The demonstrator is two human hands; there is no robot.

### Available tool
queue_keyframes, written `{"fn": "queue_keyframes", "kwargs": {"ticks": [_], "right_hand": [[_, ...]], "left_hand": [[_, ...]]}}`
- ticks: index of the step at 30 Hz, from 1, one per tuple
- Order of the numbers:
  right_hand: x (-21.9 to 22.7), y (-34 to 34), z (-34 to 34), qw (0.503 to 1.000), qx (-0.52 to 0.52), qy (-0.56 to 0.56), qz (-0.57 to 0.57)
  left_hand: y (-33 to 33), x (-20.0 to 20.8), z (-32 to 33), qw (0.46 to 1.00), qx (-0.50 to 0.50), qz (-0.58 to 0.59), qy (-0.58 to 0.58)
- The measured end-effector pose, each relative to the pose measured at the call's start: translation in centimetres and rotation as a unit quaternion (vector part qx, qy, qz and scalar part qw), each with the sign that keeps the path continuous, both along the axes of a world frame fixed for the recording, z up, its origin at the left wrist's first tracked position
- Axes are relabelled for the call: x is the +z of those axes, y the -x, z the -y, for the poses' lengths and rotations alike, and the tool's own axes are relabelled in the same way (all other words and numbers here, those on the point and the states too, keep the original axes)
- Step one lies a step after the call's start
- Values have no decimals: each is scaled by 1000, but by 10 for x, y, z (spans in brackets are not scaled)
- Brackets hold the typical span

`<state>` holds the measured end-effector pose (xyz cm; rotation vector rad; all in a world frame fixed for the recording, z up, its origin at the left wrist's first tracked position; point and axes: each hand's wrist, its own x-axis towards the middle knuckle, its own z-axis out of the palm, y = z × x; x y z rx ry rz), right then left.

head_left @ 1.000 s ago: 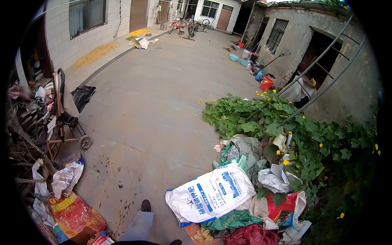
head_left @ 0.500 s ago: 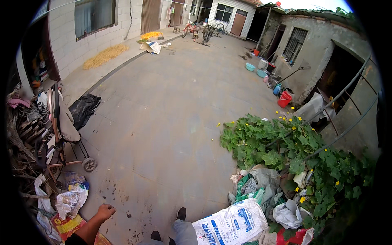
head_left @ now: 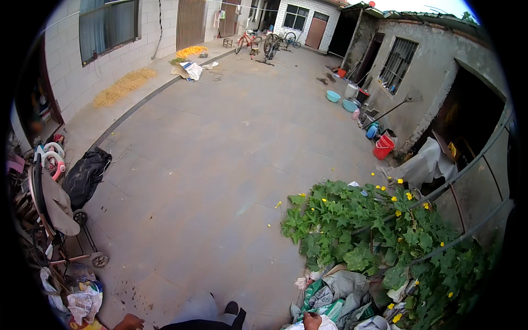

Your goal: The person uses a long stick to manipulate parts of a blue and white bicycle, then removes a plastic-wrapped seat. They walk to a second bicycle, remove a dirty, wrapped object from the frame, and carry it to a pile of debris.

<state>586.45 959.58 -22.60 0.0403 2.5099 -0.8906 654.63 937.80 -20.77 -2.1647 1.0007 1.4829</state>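
At the lower edge, my right hand (head_left: 312, 321) is closed on a white printed sack (head_left: 328, 324), most of which lies out of view. Grey and green crumpled sacks (head_left: 344, 286) are heaped just beyond it. My left hand (head_left: 130, 322) is low on the left, its fingers curled together with nothing visible in them. It is nearest to a pile of crumpled printed bags (head_left: 85, 302). One of my dark shoes (head_left: 231, 308) shows on the concrete between the hands.
A leafy vine (head_left: 352, 220) with yellow flowers spreads on the right under bent metal poles (head_left: 467, 234). Left stand a stroller (head_left: 55, 203) and a black plastic sheet (head_left: 87, 173). Farther off are a red bucket (head_left: 383, 147), blue basins (head_left: 333, 96) and bicycles (head_left: 248, 42).
The view has moved forward and tilted up. The white sack sits lower, mostly out of frame, and my right hand now shows on it. My left hand is nearer the lower edge.
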Motion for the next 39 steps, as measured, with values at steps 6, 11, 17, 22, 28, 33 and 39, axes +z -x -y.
{"fn": "queue_keyframes", "kwargs": {"ticks": [6, 11, 17, 22, 28, 33, 39], "right_hand": [[35, 174, 189, 967, 74, 190, -156], [-5, 267, 244, 979, 71, -8, -192], [-19, 251, 338, 982, 57, -140, 110], [-61, 291, 463, 974, -13, -95, 204], [-79, 445, 643, 976, -71, -48, 202], [-73, 651, 821, 975, -195, 46, 98], [-43, 802, 1081, 992, -16, 124, 28]], "left_hand": [[91, -103, 171, 994, 60, -11, -90], [244, -83, 394, 972, -180, -98, 116], [431, 41, 603, 965, -16, -128, 229], [543, 9, 752, 958, -84, -129, 241], [649, 0, 870, 986, -12, -93, 134], [697, 20, 957, 998, -2, -43, 47], [763, 4, 1120, 999, 36, -11, -24]]}}
